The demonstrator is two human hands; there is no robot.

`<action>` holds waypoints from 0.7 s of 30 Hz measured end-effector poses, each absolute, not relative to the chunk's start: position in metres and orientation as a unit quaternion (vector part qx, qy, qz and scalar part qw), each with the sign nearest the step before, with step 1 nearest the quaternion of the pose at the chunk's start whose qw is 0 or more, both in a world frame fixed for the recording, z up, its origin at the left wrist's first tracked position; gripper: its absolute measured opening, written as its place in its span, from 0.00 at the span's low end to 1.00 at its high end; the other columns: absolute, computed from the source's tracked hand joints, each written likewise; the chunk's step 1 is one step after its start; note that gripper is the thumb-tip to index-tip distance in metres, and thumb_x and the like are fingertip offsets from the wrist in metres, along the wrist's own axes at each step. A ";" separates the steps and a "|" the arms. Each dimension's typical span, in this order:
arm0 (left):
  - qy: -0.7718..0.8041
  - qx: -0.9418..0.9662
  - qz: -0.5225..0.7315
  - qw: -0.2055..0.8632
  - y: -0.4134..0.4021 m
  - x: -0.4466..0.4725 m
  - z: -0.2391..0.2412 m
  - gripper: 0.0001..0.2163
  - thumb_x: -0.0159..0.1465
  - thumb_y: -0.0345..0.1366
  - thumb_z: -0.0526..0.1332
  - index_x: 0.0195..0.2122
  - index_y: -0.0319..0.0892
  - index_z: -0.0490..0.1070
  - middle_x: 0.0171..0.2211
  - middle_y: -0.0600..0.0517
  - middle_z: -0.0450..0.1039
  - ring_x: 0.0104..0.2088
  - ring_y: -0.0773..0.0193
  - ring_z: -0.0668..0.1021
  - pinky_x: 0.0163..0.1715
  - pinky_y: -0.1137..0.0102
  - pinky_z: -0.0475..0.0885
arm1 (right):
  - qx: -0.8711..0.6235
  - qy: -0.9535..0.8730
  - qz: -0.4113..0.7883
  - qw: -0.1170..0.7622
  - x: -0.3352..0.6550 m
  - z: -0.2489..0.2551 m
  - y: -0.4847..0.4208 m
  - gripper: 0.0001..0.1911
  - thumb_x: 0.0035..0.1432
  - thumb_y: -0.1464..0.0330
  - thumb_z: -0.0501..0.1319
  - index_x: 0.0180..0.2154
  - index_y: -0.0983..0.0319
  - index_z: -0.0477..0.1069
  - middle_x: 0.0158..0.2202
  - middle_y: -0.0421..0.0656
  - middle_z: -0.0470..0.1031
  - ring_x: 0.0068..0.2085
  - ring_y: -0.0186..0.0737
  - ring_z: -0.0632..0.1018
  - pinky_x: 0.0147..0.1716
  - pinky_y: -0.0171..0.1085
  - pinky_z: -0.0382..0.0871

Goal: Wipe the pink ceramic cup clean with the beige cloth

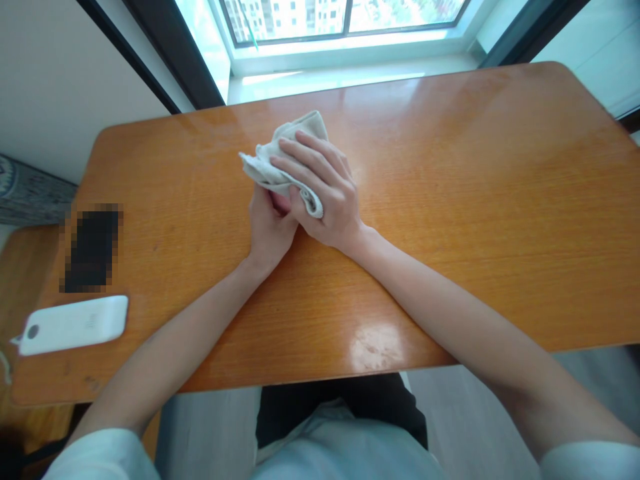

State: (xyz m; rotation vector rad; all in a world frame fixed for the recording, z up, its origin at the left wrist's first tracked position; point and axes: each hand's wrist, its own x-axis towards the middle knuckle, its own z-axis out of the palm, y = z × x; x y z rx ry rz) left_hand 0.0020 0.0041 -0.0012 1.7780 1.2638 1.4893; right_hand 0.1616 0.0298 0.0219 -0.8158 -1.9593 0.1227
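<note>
A pale, folded cloth point(270, 160) is bunched between my two hands above the far middle of the wooden table point(475, 233). My right hand point(327, 183) lies over the top of the cloth, its fingers stretched across it and its thumb at the rolled near edge. From below, my left hand point(273, 223) holds the cloth, with most of its fingers hidden underneath. The two hands touch near the thumbs.
On the table's left side lie a dark, pixelated rectangular object point(93, 250) and a white, rounded, flat device point(75, 325) with a cord end at its left. A window point(345, 20) with a sill stands behind the table.
</note>
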 end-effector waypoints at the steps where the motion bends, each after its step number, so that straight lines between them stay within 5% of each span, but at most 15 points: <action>1: 0.476 0.650 0.545 0.231 0.003 0.002 0.002 0.30 0.73 0.65 0.67 0.64 0.49 0.68 0.59 0.49 0.81 0.70 0.45 0.81 0.67 0.47 0.81 | -0.356 -0.792 0.064 0.492 0.162 0.023 0.031 0.24 0.81 0.53 0.54 0.69 0.47 0.78 0.72 0.42 0.80 0.80 0.54 0.72 0.81 0.65 0.65; 8: 0.482 0.654 0.550 0.196 0.001 0.003 0.004 0.30 0.71 0.64 0.71 0.63 0.53 0.67 0.57 0.50 0.80 0.53 0.54 0.83 0.53 0.53 0.84 | -0.435 -0.669 0.210 0.566 0.172 0.003 0.056 0.33 0.84 0.45 0.44 0.57 0.54 0.82 0.56 0.43 0.87 0.65 0.51 0.85 0.71 0.55 0.79; 13: 0.478 0.651 0.544 0.227 0.000 0.003 0.005 0.29 0.72 0.61 0.72 0.64 0.53 0.65 0.59 0.48 0.77 0.58 0.52 0.82 0.59 0.55 0.81 | -0.459 -0.629 0.259 0.571 0.180 -0.012 0.069 0.37 0.81 0.40 0.44 0.48 0.57 0.82 0.43 0.38 0.86 0.55 0.48 0.88 0.63 0.52 0.84; 16: 0.470 0.657 0.541 0.234 0.001 0.004 0.004 0.29 0.71 0.60 0.73 0.64 0.54 0.64 0.59 0.48 0.77 0.60 0.51 0.81 0.62 0.54 0.80 | -0.448 -0.643 0.224 0.580 0.177 -0.005 0.061 0.35 0.82 0.42 0.45 0.53 0.56 0.82 0.47 0.40 0.88 0.57 0.49 0.88 0.64 0.52 0.83; 21: 0.435 0.685 0.522 0.263 0.003 0.007 -0.004 0.28 0.74 0.59 0.69 0.66 0.55 0.61 0.62 0.45 0.75 0.60 0.52 0.81 0.64 0.53 0.79 | -0.420 -0.682 0.135 0.583 0.178 0.014 0.044 0.32 0.83 0.47 0.44 0.66 0.51 0.79 0.66 0.46 0.84 0.71 0.52 0.82 0.74 0.55 0.75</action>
